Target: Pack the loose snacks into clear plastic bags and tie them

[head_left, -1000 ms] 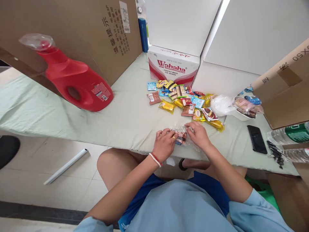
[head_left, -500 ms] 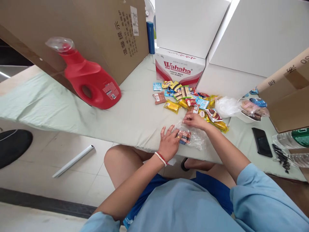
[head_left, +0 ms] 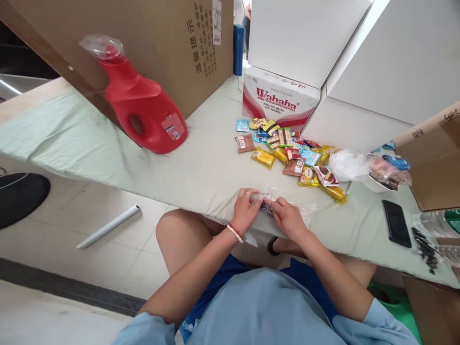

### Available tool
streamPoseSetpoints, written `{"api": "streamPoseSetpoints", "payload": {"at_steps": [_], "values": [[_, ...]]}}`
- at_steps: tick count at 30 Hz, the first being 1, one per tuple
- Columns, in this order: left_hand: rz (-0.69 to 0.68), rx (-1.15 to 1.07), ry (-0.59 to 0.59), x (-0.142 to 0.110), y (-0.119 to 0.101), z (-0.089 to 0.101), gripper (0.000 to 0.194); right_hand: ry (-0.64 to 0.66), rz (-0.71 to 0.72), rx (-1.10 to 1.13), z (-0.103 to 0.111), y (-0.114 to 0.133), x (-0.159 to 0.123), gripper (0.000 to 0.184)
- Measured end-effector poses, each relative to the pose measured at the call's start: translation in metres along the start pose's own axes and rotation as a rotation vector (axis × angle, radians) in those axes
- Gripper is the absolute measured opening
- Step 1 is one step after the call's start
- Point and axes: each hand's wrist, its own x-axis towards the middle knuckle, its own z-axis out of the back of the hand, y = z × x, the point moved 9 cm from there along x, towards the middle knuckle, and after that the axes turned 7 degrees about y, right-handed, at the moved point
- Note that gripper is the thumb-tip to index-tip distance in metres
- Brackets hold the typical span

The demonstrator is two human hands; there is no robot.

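Two hands, one clear plastic bag, near table edge.
My left hand and right hand grasp the bag between them, fingers pinched in, hiding much of its contents; it lies on the cloth-covered table. Beyond: one heap of wrapped snacks, overlapping, exact count unclear; one red jug; one phone; two clear bottles. One carton behind the heap reads "Wahaha", "PURIFIED WATER FOR DRINKING".
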Motion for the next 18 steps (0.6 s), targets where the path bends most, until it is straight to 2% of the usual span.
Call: {"api": "streamPoseSetpoints", "payload": {"at_steps": [1, 3, 4, 6, 8, 10, 13, 16, 18], "values": [[0.059, -0.047, -0.031, 0.005, 0.007, 0.005, 0.041, 0.036, -0.016, -0.059, -0.004, 0.001, 0.0, 0.045], [0.149, -0.136, 0.007, 0.017, 0.015, 0.005, 0.063, 0.084, -0.033, -0.141, -0.006, 0.003, 0.0, 0.047], [0.182, -0.181, 0.05, 0.024, 0.018, 0.003, 0.06, 0.1, -0.037, -0.168, -0.006, 0.004, 0.0, 0.048], [0.232, -0.255, 0.095, 0.037, 0.022, 0.006, 0.036, 0.12, -0.041, -0.202, -0.004, 0.006, -0.001, 0.049], [0.264, -0.276, 0.044, 0.044, 0.027, 0.021, 0.016, 0.132, -0.037, -0.213, -0.003, 0.008, -0.002, 0.05], [0.296, -0.273, -0.036, 0.045, 0.033, 0.037, 0.017, 0.14, -0.026, -0.207, -0.002, 0.01, -0.002, 0.052], [0.34, -0.269, -0.066, 0.037, 0.033, 0.04, 0.041, 0.142, -0.005, -0.199, -0.003, 0.014, 0.0, 0.054], [0.307, -0.197, 0.028, 0.031, 0.019, 0.02, 0.082, 0.115, 0.009, -0.193, -0.004, 0.017, 0.003, 0.053], [0.283, -0.161, 0.067, 0.029, 0.013, 0.008, 0.098, 0.101, 0.012, -0.174, -0.006, 0.016, 0.004, 0.05]]}}
